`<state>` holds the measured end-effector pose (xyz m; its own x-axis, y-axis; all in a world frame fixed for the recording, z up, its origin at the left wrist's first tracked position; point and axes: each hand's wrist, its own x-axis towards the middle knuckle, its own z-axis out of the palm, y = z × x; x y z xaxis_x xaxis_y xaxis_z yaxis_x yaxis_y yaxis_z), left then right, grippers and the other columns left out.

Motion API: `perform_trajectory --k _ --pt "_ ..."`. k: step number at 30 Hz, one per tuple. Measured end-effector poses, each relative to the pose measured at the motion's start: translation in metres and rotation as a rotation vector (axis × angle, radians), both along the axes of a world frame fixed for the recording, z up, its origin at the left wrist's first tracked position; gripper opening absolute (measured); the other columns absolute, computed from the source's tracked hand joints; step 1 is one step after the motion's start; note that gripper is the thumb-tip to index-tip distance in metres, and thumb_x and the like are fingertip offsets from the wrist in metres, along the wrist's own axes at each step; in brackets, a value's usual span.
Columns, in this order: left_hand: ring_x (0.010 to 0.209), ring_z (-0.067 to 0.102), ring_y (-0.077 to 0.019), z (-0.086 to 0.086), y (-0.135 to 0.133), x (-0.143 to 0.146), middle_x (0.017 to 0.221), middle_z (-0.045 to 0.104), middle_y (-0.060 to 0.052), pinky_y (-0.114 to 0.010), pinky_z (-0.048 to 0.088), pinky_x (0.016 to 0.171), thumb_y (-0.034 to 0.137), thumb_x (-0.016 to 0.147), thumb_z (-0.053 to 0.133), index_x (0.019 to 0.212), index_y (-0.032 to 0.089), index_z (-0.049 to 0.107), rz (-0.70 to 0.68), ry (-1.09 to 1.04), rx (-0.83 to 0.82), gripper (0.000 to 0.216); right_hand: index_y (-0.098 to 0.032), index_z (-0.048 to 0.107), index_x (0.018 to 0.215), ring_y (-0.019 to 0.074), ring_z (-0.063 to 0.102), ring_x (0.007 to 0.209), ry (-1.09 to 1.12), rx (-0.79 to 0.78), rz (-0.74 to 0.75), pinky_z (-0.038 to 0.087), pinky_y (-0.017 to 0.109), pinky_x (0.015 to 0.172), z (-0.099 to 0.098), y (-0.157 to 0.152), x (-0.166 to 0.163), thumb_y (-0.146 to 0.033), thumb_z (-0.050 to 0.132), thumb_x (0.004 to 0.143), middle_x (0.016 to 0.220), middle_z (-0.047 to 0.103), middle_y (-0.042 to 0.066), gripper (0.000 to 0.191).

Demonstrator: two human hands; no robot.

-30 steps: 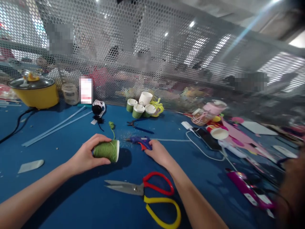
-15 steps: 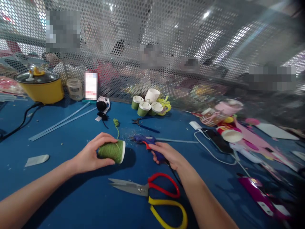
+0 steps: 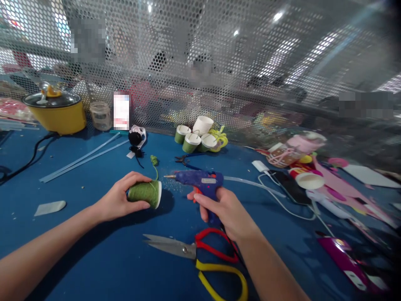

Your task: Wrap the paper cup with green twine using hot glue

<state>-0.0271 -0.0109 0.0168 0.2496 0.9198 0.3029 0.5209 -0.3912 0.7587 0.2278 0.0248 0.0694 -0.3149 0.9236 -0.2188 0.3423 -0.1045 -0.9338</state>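
Observation:
My left hand (image 3: 120, 200) is closed around a paper cup wrapped in green yarn (image 3: 144, 194), tipped on its side with its white rim to the right. A strand runs from the cup up to a small bundle of green yarn (image 3: 154, 160) on the table. In my right hand (image 3: 227, 207) is a blue glue gun (image 3: 200, 179), gripped by its handle with fingers at the red trigger. Its metal nozzle points left, a short way from the cup's rim. A clear glue stick (image 3: 247, 182) sticks out of its back. Below lie scissors (image 3: 184, 250) with red and yellow handles.
Several cups (image 3: 191, 143), some yarn-wrapped, stand at the back beside pliers (image 3: 188, 160). Glue sticks (image 3: 84, 161), a yellow pot (image 3: 58, 115), a jar (image 3: 100, 116) and a lit phone (image 3: 121, 110) are at left. Cables, a dark phone (image 3: 290, 187) and a purple device (image 3: 341, 261) clutter the right.
My right hand has lifted the glue gun off the table and turned it more upright, its nozzle nearer the cup. My left hand and the cup have barely moved.

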Motion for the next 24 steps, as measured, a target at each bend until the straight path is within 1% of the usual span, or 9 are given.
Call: perform_trajectory --k 3,5,7,9,12,15,18,21,24 --pt "0.094 0.053 -0.0198 0.000 0.000 0.000 0.104 0.053 -0.005 -0.033 0.043 0.083 0.033 0.073 0.063 0.108 0.021 0.049 0.010 -0.004 -0.003 0.039 -0.016 0.066 0.073 0.0147 0.057 0.050 -0.125 0.073 0.050 0.047 0.027 0.057 0.001 -0.008 -0.001 -0.038 0.058 0.072 0.045 0.058 0.001 0.024" --pt "0.093 0.053 -0.0199 0.000 0.000 -0.001 0.103 0.053 -0.006 -0.033 0.044 0.083 0.034 0.073 0.063 0.107 0.021 0.049 0.008 -0.004 -0.007 0.040 -0.017 0.067 0.073 0.0152 0.057 0.049 -0.192 0.089 0.067 0.048 0.027 0.057 0.002 -0.012 -0.002 -0.038 0.058 0.071 0.044 0.057 0.000 0.022" --pt "0.093 0.053 -0.0200 0.000 0.000 -0.001 0.103 0.053 -0.006 -0.033 0.044 0.082 0.035 0.073 0.063 0.108 0.021 0.049 0.006 0.005 -0.010 0.040 -0.018 0.067 0.071 0.0155 0.056 0.045 -0.247 0.083 0.038 0.048 0.027 0.051 0.002 -0.017 -0.003 -0.037 0.059 0.069 0.042 0.056 -0.001 0.021" --pt "0.092 0.053 -0.0196 0.000 0.000 -0.002 0.103 0.053 -0.005 -0.033 0.044 0.082 0.035 0.073 0.063 0.108 0.021 0.049 0.005 0.014 -0.009 0.040 -0.019 0.065 0.065 0.0156 0.055 0.042 -0.303 0.087 -0.013 0.047 0.026 0.047 0.003 -0.020 -0.005 -0.037 0.059 0.067 0.040 0.053 -0.001 0.018" --pt "0.092 0.053 -0.0194 0.001 0.001 -0.002 0.102 0.054 -0.005 -0.032 0.044 0.081 0.035 0.074 0.062 0.108 0.021 0.048 0.010 0.022 -0.009 0.040 -0.022 0.059 0.055 0.0173 0.055 0.044 -0.384 0.146 -0.064 0.045 0.028 0.045 0.001 -0.024 -0.007 -0.035 0.061 0.063 0.042 0.055 0.000 0.016" --pt "0.093 0.053 -0.0202 0.001 0.001 -0.003 0.103 0.054 -0.006 -0.033 0.044 0.081 0.035 0.073 0.062 0.108 0.021 0.048 0.020 0.035 -0.004 0.040 -0.024 0.058 0.052 0.0217 0.059 0.054 -0.407 0.256 -0.057 0.048 0.032 0.053 -0.002 -0.024 -0.007 -0.034 0.062 0.061 0.049 0.061 0.002 0.014" --pt "0.094 0.053 -0.0210 0.001 0.001 -0.003 0.103 0.054 -0.006 -0.034 0.044 0.082 0.036 0.073 0.062 0.108 0.021 0.049 0.020 0.060 0.009 0.040 -0.024 0.061 0.059 0.0246 0.063 0.062 -0.384 0.303 -0.017 0.051 0.035 0.060 -0.008 -0.023 -0.005 -0.033 0.063 0.062 0.060 0.067 0.004 0.009" --pt "0.095 0.052 -0.0212 0.001 0.001 -0.002 0.104 0.053 -0.006 -0.035 0.043 0.083 0.036 0.073 0.063 0.107 0.021 0.049 0.010 0.071 0.022 0.040 -0.026 0.065 0.070 0.0251 0.064 0.068 -0.400 0.386 0.042 0.051 0.036 0.064 -0.016 -0.020 -0.002 -0.031 0.060 0.066 0.069 0.070 0.004 0.008" --pt "0.096 0.052 -0.0207 0.001 0.000 -0.001 0.104 0.053 -0.007 -0.034 0.043 0.084 0.034 0.073 0.063 0.108 0.021 0.048 -0.008 0.080 0.046 0.040 -0.028 0.068 0.071 0.0263 0.063 0.074 -0.437 0.490 0.101 0.049 0.040 0.074 -0.022 -0.017 0.003 -0.025 0.063 0.064 0.071 0.069 0.005 0.010"
